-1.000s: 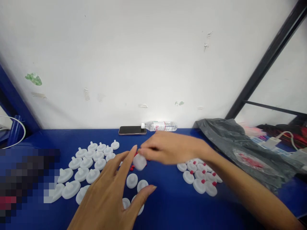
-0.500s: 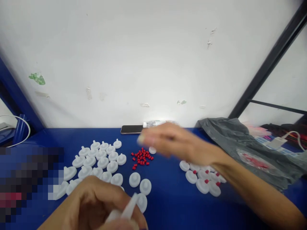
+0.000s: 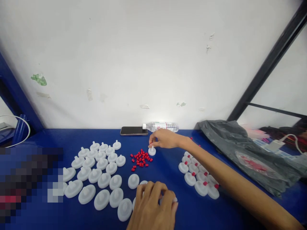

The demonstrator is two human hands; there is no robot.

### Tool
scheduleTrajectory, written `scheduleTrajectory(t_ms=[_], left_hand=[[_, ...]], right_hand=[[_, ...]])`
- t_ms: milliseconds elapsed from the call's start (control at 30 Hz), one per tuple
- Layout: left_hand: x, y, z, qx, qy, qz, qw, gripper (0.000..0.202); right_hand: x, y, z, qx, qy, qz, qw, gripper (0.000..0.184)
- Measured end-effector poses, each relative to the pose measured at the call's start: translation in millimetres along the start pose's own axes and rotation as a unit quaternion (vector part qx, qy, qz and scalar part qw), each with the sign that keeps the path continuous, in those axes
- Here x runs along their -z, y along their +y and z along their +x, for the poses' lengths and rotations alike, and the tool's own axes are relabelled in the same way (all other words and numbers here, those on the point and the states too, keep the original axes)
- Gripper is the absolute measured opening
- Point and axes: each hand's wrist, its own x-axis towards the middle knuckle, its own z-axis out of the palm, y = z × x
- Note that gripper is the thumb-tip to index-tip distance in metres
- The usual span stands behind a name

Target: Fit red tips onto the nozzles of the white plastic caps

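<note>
My right hand [image 3: 163, 139] reaches far across the blue table [image 3: 168, 166] and pinches the stem of a lone white disc piece [image 3: 152, 150] beside a small heap of red caps [image 3: 141, 158]. My left hand [image 3: 153, 207] lies near the front edge, fingers curled over white disc pieces there; what it grips is hidden. Many plain white disc pieces [image 3: 100, 172] lie spread at the left. A cluster of white pieces fitted with red caps [image 3: 199, 179] sits to the right, partly behind my right forearm.
A phone [image 3: 133, 130] and a clear water bottle [image 3: 160, 126] lie against the white wall at the back. A grey plastic bag [image 3: 240, 150] with red pieces covers the table's right side. Cables and a charger [image 3: 273, 145] sit farther right. A blurred patch covers the left front.
My right hand has gone from the centre out to the far lone white piece and pinched it. My left hand has curled shut and shifted right, low near the front edge.
</note>
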Motion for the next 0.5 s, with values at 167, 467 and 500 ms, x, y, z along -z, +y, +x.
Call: scheduleTrajectory(t_ms=[167,467,500], left_hand=[[-10.4,-13,-5,-0.033,-0.003,0.055,0.998,0.030],[-10.5,-18,-6,-0.031,0.045,0.102,0.993,0.035],[-10.4,-19,-6,-0.034,0.048,0.111,0.992,0.038]], right_hand=[[20,-1,-10,-0.040,0.008,0.005,0.999,0.041],[68,60,-60,-0.412,-0.087,-0.071,0.904,0.035],[68,66,-63,-0.435,-0.111,-0.062,0.892,0.034]])
